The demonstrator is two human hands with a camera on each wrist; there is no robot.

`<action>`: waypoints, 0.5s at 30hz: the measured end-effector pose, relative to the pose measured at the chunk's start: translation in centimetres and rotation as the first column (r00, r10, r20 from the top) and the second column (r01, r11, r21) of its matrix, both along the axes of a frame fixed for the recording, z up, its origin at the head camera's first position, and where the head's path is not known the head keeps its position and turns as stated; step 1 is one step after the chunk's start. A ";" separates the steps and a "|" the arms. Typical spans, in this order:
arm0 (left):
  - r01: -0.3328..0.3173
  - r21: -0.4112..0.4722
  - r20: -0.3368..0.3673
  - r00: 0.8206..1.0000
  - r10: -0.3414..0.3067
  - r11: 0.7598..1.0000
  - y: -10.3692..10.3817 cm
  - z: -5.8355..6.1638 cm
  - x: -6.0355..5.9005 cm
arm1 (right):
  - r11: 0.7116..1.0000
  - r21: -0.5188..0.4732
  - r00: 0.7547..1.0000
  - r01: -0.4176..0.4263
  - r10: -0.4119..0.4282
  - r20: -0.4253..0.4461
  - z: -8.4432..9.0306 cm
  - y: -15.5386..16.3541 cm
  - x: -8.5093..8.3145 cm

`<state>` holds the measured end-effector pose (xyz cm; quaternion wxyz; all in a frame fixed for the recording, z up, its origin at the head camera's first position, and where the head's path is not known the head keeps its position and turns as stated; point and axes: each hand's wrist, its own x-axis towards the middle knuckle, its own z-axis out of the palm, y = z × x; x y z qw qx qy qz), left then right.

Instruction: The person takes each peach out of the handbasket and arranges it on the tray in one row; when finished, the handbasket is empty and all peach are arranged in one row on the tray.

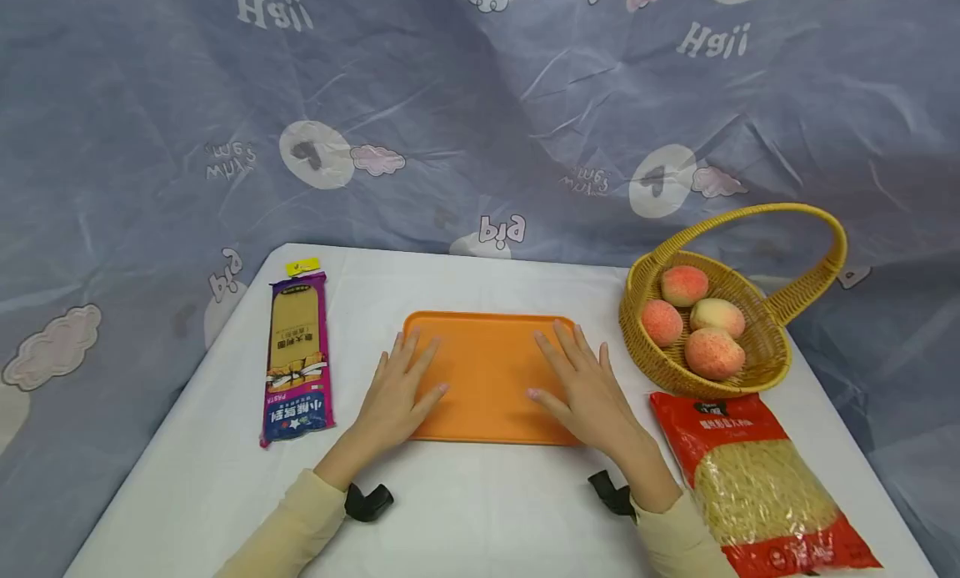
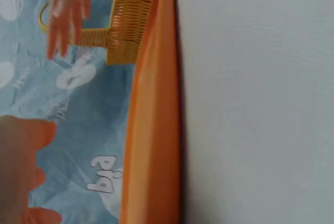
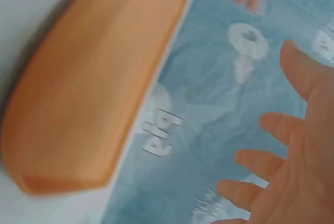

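Sleeves [image 1: 288, 524], two and cream-coloured, come in over a white-covered desk [image 1: 487, 511], with one black wrist piece [image 1: 369, 503] showing at each cuff. To the right, one red pasta bag [image 1: 765, 478] lies slanted, its long axis running from the near right toward the far left. Two hands, the left hand [image 1: 393, 399] and the right hand [image 1: 592, 399], hang palm down, fingers spread and reaching away from the person; each grip is empty and relaxed. Beneath them, in the middle of the desk, is one orange tray [image 1: 487, 378] lying flat, its long axis left to right, one long side facing the person. The left hand is above its left end, the right hand above its right. Well to the left, one purple pasta packet [image 1: 300, 357] lies lengthwise, near to far, a yellow tag [image 1: 302, 267] at its far end. At far right, one yellow woven basket [image 1: 637, 349], handle up, holds four peaches [image 1: 714, 353]. Behind everything hangs one grey-blue printed cloth [image 1: 450, 103].
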<state>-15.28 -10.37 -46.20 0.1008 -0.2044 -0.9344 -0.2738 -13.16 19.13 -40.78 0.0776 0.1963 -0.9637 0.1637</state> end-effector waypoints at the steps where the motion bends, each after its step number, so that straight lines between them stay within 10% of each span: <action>1: -0.017 0.031 0.005 1.000 0.017 0.999 -0.3 -0.4 0.0 | 1.000 -0.016 1.000 0.003 -0.003 -0.008 0.6 0.3 0.4; 10: -0.105 0.147 0.067 0.993 0.096 0.984 -2.2 -3.8 -0.1 | 0.976 -0.217 1.000 0.011 -0.005 0.026 6.7 4.9 7.2; 15: -0.104 0.174 0.097 0.991 0.088 0.979 -2.9 -4.7 -0.5 | 0.974 -0.226 0.999 0.029 -0.035 -0.024 9.1 9.4 7.0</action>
